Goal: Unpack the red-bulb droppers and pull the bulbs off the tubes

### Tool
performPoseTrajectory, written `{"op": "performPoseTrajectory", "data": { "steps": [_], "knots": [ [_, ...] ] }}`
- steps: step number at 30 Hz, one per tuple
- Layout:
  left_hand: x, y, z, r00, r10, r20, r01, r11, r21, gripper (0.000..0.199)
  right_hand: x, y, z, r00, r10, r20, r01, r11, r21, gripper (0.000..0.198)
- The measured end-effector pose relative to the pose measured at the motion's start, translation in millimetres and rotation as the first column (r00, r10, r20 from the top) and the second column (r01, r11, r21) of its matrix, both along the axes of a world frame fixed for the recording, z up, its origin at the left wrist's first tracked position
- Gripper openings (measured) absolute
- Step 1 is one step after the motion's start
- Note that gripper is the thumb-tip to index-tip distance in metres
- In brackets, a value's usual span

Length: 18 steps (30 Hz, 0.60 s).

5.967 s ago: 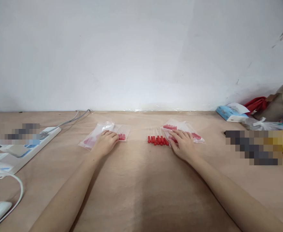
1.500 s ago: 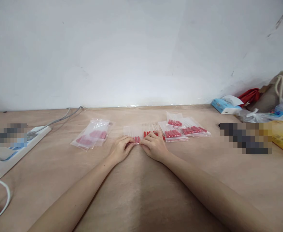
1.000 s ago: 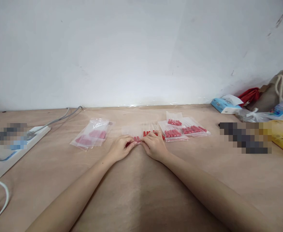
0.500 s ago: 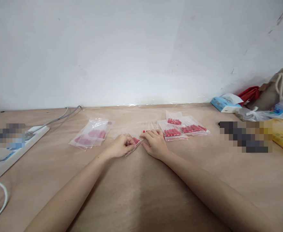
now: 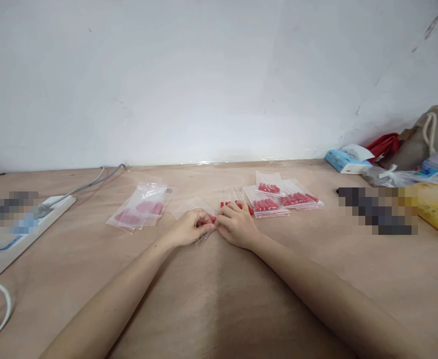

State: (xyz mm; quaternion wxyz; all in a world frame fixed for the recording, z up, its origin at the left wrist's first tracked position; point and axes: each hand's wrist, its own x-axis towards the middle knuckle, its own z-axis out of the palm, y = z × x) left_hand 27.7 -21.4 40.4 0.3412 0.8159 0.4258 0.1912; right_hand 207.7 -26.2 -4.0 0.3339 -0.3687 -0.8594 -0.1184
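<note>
My left hand [image 5: 192, 228] is closed, with thumb and fingers pinching a small clear plastic zip bag [image 5: 205, 236] above the table. Something red shows inside that bag, mostly covered by the fingers. Close by on the right, my right hand [image 5: 238, 224] has bent fingers pressed together at the bag's right edge. Just behind the right hand lie several thin clear sticks with red ends [image 5: 226, 203], partly hidden by its fingers. To its right are flat zip bags holding red-ended pieces [image 5: 266, 205].
A loose stack of zip bags with pink-red contents [image 5: 139, 208] lies to the left. At far left is a white power strip [image 5: 60, 204] with cables. A blue tissue pack [image 5: 348, 161], a knotted clear bag [image 5: 390, 175] and a yellow package [image 5: 437, 207] sit at right.
My hands have drawn slightly closer together around the bag. Less of its red content shows now between the fingers. The other bags stay put.
</note>
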Motion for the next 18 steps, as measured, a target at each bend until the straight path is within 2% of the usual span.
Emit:
{"op": "performPoseTrajectory", "data": {
  "steps": [2, 9, 18],
  "knots": [
    [0.2, -0.8, 2.0, 1.000, -0.002, -0.006, 0.002, 0.999, 0.032, 0.023, 0.0, 0.3, 0.6, 1.000, 0.012, 0.001, -0.012, 1.000, 0.005, 0.012],
    [-2.8, 1.4, -2.9, 0.999, -0.053, 0.008, 0.053, 0.998, 0.018, 0.015, -0.1, 1.0, 0.1, 1.000, 0.028, 0.013, -0.029, 0.998, 0.058, 0.018],
    [-3.4, 2.1, -3.5, 0.998, -0.057, -0.025, 0.058, 0.997, 0.053, 0.017, 2.3, 3.0, -2.0, 0.996, 0.086, 0.023, -0.089, 0.984, 0.155, 0.022]
  ]
}}
